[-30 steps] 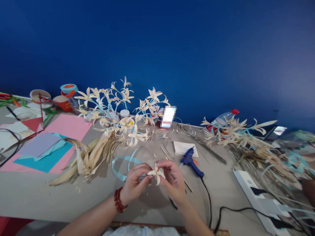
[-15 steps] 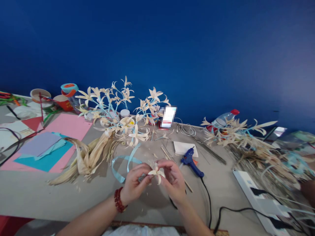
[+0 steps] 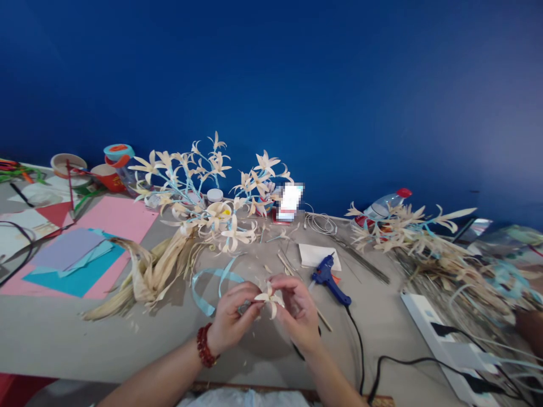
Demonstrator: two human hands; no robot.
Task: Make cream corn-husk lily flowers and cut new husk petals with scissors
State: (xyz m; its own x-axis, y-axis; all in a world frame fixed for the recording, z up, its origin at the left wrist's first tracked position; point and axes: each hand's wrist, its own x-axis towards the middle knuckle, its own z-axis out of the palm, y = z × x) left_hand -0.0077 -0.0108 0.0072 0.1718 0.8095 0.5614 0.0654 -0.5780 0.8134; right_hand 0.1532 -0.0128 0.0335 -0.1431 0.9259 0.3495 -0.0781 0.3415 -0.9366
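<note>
My left hand [image 3: 231, 319], with a red bead bracelet at the wrist, and my right hand [image 3: 299, 314] meet over the grey table [image 3: 63, 339]. Between their pinched fingertips they hold a small cream husk flower [image 3: 268, 298] with pointed petals. A light blue ribbon [image 3: 210, 282] loops on the table just left of my left hand. A blue glue gun [image 3: 330, 276] lies just right of my right hand, its black cable running toward me.
Dried corn husks [image 3: 148, 277] and a branch of husk flowers [image 3: 203, 192] lie behind my hands. Coloured paper sheets [image 3: 85, 249] and cups sit at the left. More husk flowers [image 3: 416, 232], a plastic bottle [image 3: 384, 203] and a white power strip [image 3: 449, 350] are at the right.
</note>
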